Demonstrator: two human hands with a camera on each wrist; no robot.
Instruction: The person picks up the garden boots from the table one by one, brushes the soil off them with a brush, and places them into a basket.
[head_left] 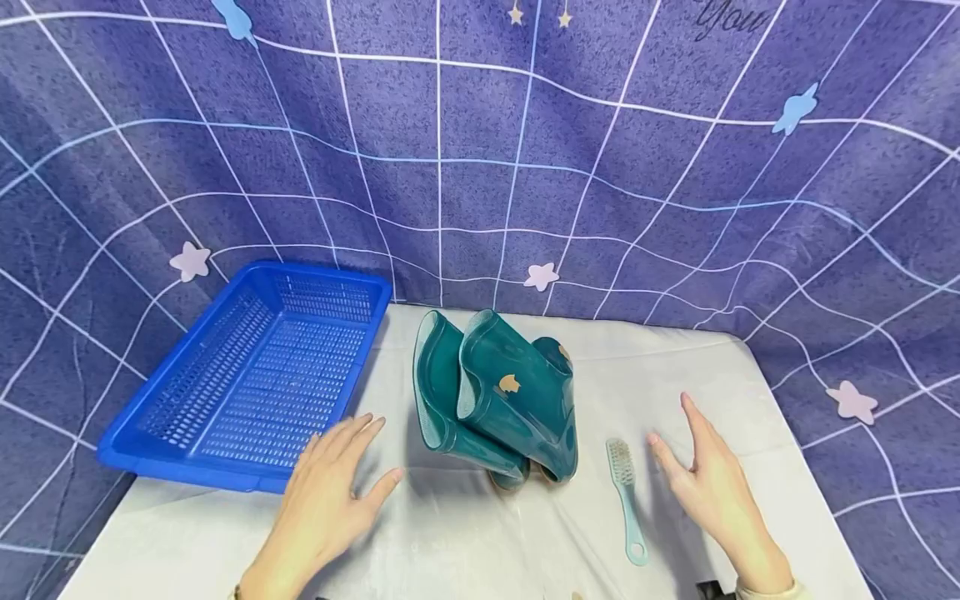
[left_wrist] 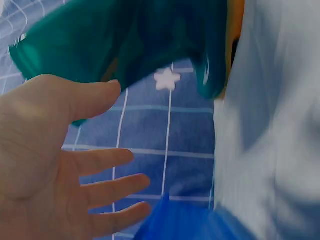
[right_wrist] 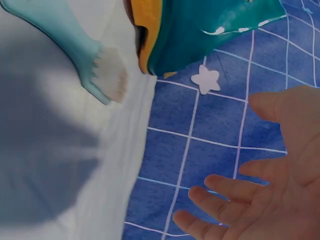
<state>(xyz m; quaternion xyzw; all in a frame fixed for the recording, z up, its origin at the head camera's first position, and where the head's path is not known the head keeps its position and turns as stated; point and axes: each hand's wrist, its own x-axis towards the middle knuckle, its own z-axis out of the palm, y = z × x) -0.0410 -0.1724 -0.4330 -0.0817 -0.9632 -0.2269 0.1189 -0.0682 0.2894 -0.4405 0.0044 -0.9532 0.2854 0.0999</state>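
Note:
A pair of dark green rubber boots [head_left: 517, 392] stands side by side at mid-table, their shaft openings facing left; a small tan emblem marks the nearer shaft. To their right lies a light teal scrub brush [head_left: 628, 500], pale bristles at the far end and a hole in its handle. My left hand [head_left: 322, 500] hovers between the blue basket and the boots, fingers spread, holding nothing. Right of the brush, my right hand [head_left: 712, 487] is held over the table with fingers apart and nothing in it. Tan-orange soles show on the boots [right_wrist: 200, 35] in the right wrist view.
A blue plastic basket [head_left: 363, 354] with perforated sides and bottom sits at the table's left, close to the left hand. White cloth covers the table [head_left: 465, 542]. Behind and at both sides hangs a blue-purple curtain [head_left: 480, 192] with white grid lines and stars.

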